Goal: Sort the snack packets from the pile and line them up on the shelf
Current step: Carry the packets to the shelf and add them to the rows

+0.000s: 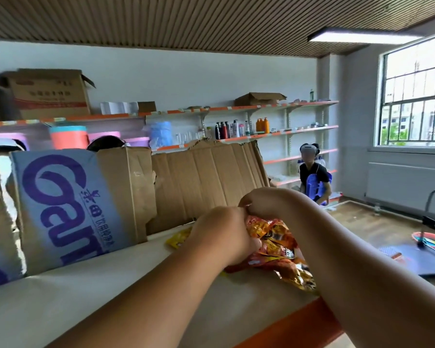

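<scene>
A pile of crinkled orange and gold snack packets (pixel 279 249) lies on the white shelf (pixel 91 295) with an orange front edge. My left hand (pixel 224 234) presses onto the left side of the pile, fingers curled into the packets. My right hand (pixel 264 202) pinches the top of a packet at the back of the pile. A yellow packet (pixel 178 238) pokes out to the left of my left hand, flat on the shelf.
Torn cardboard boxes (pixel 201 177), one printed blue and purple (pixel 65 204), stand along the shelf's back. Across the room are wall shelves with bottles (pixel 239 129), a crouching person (pixel 314 174), a window (pixel 417 96) and a cart with a basin (pixel 427 242).
</scene>
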Available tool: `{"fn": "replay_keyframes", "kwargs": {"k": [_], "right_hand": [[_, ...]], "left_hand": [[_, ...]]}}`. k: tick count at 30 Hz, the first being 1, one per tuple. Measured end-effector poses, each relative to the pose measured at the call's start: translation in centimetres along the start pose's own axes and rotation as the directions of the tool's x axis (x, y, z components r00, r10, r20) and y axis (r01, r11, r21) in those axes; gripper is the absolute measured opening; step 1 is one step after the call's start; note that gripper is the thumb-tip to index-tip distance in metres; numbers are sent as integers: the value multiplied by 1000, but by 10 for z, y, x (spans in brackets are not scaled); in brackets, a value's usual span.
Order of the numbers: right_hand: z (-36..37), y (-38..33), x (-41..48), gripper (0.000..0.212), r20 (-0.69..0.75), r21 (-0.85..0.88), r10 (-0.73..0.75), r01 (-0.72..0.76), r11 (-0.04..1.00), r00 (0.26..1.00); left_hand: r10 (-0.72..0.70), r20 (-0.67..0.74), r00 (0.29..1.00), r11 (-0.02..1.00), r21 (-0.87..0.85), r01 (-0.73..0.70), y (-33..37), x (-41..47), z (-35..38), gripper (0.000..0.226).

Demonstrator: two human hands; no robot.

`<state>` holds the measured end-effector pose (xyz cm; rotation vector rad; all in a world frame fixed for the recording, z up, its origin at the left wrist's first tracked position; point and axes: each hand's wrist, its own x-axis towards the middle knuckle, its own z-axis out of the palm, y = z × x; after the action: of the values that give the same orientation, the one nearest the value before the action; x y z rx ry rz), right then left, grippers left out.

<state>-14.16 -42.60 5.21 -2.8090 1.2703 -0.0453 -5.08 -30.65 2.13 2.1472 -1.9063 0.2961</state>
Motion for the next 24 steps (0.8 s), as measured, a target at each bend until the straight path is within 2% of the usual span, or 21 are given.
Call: {"fn": "replay_keyframes", "kwargs": {"k": [2,6,9,11,15,18,21,24], "right_hand": [[-1,0,-1,41,-27,6,-9,9,1000,1000],[1,2,-4,37,-75,79,4,2,997,997],[1,1,-13,27,-111,246,2,25,969,994],[1,0,-15,33,-101,267,-19,45,963,995],[5,4,-14,59,-108,250,38,-10,968,993],[5,7,-13,55,-84,230,93,-72,971,992],[5,9,-8,55,-44,188,141,-130,974,989],[6,10,-2,65,-37,157,187,-179,971,982]], "left_hand": [[-37,49,998,999,-23,38,-5,-3,-10,46],[-125,218,968,992,9,126,-18,-13,-32,47],[-142,314,939,988,-6,152,-23,-17,-37,43],[-126,313,941,986,-65,153,-22,-19,-36,36],[-115,280,953,980,-126,155,-20,-16,-31,44],[-121,259,958,977,-140,161,-21,-14,-28,53],[-127,234,964,975,-148,165,-22,-11,-25,41],[-155,222,963,974,-131,187,-21,-9,-25,42]]}}
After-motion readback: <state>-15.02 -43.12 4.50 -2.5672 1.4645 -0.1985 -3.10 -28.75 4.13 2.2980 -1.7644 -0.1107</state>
